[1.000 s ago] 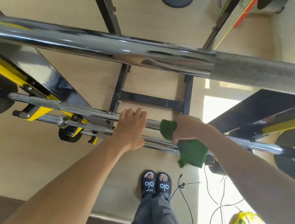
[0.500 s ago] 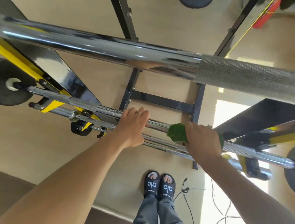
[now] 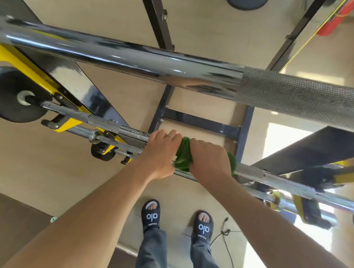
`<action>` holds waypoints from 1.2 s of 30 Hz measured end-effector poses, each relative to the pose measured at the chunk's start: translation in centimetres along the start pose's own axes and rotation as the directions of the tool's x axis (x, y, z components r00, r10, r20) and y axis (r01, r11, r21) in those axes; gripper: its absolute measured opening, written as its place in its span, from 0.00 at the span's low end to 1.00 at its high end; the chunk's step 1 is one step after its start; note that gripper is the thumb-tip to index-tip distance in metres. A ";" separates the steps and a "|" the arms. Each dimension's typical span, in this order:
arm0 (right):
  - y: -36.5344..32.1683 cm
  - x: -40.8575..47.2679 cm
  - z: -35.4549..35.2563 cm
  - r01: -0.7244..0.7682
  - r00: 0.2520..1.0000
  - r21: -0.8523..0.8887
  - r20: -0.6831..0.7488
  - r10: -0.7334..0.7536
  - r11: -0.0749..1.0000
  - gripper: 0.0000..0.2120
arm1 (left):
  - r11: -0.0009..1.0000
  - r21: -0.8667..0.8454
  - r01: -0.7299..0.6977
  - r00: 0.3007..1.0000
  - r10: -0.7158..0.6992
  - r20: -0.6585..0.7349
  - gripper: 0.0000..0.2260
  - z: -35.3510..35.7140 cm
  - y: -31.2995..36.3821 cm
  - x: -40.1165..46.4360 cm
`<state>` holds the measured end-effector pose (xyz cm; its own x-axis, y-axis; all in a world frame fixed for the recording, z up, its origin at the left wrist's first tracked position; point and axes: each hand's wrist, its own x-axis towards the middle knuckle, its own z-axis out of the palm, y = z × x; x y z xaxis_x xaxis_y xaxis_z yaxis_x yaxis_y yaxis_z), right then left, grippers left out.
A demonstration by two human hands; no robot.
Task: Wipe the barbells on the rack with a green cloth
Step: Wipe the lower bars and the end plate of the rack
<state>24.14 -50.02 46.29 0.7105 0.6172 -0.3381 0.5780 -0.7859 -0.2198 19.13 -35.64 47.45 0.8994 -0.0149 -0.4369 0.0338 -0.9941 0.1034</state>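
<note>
1. Right hand (image 3: 210, 161) curls round the cloth (image 3: 183, 155), wrapping it on the lower bar (image 3: 275, 180). Left hand (image 3: 161, 153) grips the same bar bare, touching the cloth.
2. Risk: hands crowd together; a stroke leftward would likely jam against the left hand's fingers (image 3: 173, 136).
3. Risk: knurling to the right may snag the cloth.
4. Risk: the top bar (image 3: 134, 61) sits close overhead; rising could strike it.
5. Risk: cord (image 3: 226, 233) by the sandals (image 3: 202, 226) may trip.

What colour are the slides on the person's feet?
Black slides with white lettering, seen in the head view.
</note>
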 end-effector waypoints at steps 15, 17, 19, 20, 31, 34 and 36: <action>-0.2 5.0 -3.8 -0.339 0.687 0.184 0.719 0.110 0.923 0.20 | 0.982 -0.084 -0.167 0.986 0.168 0.006 0.32 -0.5 -2.2 -0.2; -2.7 6.5 -3.2 -0.317 0.759 0.254 0.646 0.084 0.914 0.17 | 0.985 -0.083 -0.150 0.983 0.139 -0.117 0.35 -1.1 -5.1 -0.7; -5.5 6.3 -1.6 -0.242 0.909 0.227 0.393 0.139 0.943 0.11 | 0.998 -0.042 -0.054 0.964 0.041 -0.262 0.37 -1.6 -9.4 -1.4; -6.9 5.5 -0.5 -0.200 0.969 0.155 0.179 0.172 0.967 0.09 | 1.000 -0.001 0.018 0.957 -0.018 -0.288 0.38 -1.7 -12.0 -1.9; -9.3 6.4 -1.3 -0.330 0.918 -0.014 0.230 0.324 0.944 0.06 | 0.987 0.158 0.020 0.994 -0.003 -0.105 0.25 -0.6 -23.9 -2.0; -11.8 9.6 -2.7 -0.335 0.839 0.106 0.485 0.246 0.936 0.16 | 0.988 0.151 -0.002 0.996 0.015 -0.082 0.24 -0.6 -23.8 -2.1; -15.0 12.2 -3.0 -0.327 0.806 0.197 0.569 0.164 0.924 0.20 | 0.991 0.136 -0.006 0.998 0.014 -0.058 0.24 -0.7 -24.0 -1.9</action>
<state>25.36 -30.62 48.23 0.4386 0.3462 -0.8293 0.2234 -0.9358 -0.2726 16.90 -11.72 46.47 0.9236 -0.0221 -0.3827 -0.0307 -0.9994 -0.0163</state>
